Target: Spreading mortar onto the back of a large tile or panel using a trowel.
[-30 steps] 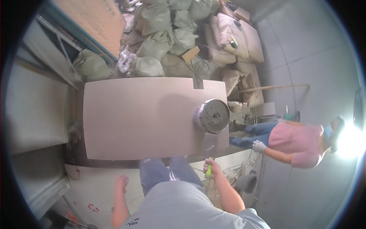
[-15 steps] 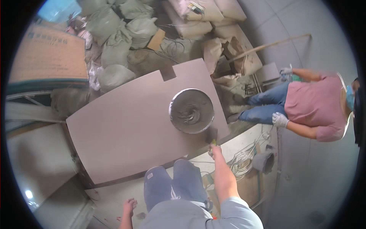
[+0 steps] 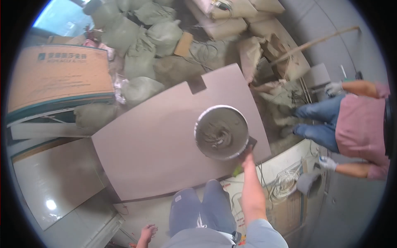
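Observation:
A round bucket [image 3: 244, 151] of wet grey mortar [image 3: 219, 130] stands on a large pale tile [image 3: 149, 144]. My right hand [image 3: 247, 160] is closed round a trowel at the bucket's near right rim. The trowel's dark blade [image 3: 252, 142] shows just beyond my fingers, and its yellow-green handle [image 3: 237, 170] sticks out toward me. Swirls mark the mortar's surface. Low on the left, my left hand [image 3: 149, 232] hangs beside my leg, fingers apart, holding nothing.
At the right stands another person [image 3: 359, 124] in white gloves. Full sacks [image 3: 142, 89] and a large cardboard box [image 3: 60, 76] lie beyond the tile's far left edge. Coiled cable [image 3: 285, 182] and a grey bucket [image 3: 309, 184] sit near right; a wooden stick [image 3: 318, 43] leans from a torn paper bag [image 3: 250, 58].
The view has shifted, so the scene sits further right. My right hand and the trowel have come up against the bucket's rim. The other person's near hand has moved toward me.

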A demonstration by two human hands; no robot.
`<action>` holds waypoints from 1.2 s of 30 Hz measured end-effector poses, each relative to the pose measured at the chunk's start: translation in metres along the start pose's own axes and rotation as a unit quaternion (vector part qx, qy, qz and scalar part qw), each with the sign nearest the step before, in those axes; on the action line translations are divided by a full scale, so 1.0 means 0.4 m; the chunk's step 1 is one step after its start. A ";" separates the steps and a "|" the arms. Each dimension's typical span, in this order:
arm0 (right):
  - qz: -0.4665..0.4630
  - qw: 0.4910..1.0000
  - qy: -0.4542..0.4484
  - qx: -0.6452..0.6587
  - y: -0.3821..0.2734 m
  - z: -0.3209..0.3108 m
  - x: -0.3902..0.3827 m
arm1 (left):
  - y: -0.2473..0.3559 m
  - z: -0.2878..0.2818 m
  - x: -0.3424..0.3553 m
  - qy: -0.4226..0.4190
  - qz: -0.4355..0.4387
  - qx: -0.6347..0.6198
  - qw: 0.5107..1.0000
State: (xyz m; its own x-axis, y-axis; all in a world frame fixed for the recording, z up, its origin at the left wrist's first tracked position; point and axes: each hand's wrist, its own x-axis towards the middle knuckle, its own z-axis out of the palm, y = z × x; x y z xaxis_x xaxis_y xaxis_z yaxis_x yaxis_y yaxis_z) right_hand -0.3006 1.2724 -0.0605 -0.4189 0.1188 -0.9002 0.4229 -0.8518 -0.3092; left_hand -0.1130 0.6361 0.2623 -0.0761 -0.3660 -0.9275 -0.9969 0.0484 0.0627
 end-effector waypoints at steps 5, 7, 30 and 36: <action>-0.007 0.999 -0.036 0.033 -0.166 0.130 -0.036 | -0.110 0.023 0.077 -0.018 0.029 -0.006 0.999; -0.086 0.991 -0.024 -0.096 -0.240 0.079 -0.055 | -0.004 0.092 -0.079 -0.003 0.035 0.001 0.999; -0.055 0.837 -0.200 -0.506 -0.131 0.627 -0.378 | -0.501 0.100 0.065 0.016 0.120 -0.093 0.988; -0.065 0.788 -0.166 -0.590 -0.063 0.668 -0.443 | -0.803 0.106 0.180 0.033 0.301 -0.047 0.952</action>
State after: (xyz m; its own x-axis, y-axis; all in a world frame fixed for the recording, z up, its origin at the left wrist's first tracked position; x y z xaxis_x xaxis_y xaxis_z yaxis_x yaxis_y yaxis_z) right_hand -0.4518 1.1367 0.1888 -0.6246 -0.1418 -0.7679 0.7292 0.2461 -0.6386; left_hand 0.2028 0.6335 0.1597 -0.6318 -0.3559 -0.6886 -0.7699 0.1858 0.6105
